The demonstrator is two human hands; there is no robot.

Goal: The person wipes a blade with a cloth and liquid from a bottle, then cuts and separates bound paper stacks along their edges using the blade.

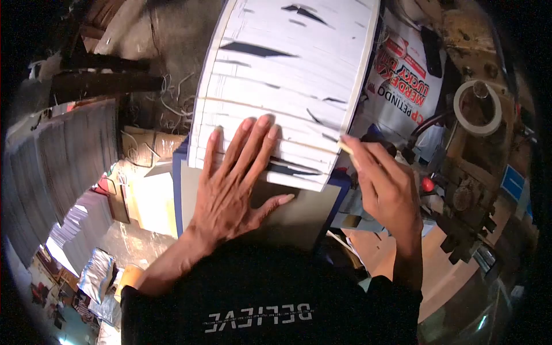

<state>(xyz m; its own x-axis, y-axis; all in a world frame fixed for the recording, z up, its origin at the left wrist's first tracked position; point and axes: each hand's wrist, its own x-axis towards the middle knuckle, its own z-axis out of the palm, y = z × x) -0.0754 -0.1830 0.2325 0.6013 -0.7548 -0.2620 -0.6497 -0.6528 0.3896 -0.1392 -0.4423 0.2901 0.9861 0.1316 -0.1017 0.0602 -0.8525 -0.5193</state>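
A long white sheet (pixel 282 75) with black shapes and thin crosswise lines stretches away from me, with pale strips along its sides. Under its near end lies a grey board (pixel 276 208) with dark blue edges. My left hand (pixel 233 172) rests open on the sheet, fingers spread, thumb over the grey board. At the sheet's right edge, my right hand (pixel 388 184) pinches a small pale yellow stick (pixel 345 145). The stick's tip meets the sheet's margin, and the fingers cover its other end. A thin tan strip (pixel 241 104) crosses the sheet beyond my left fingertips.
To the right are a printed white sack (pixel 402 80), a roll of tape (pixel 477 107) and a red knob (pixel 428 184). Tall stacks of sheets (pixel 63 167) stand on the left. Near my left forearm is a silver packet (pixel 96 275).
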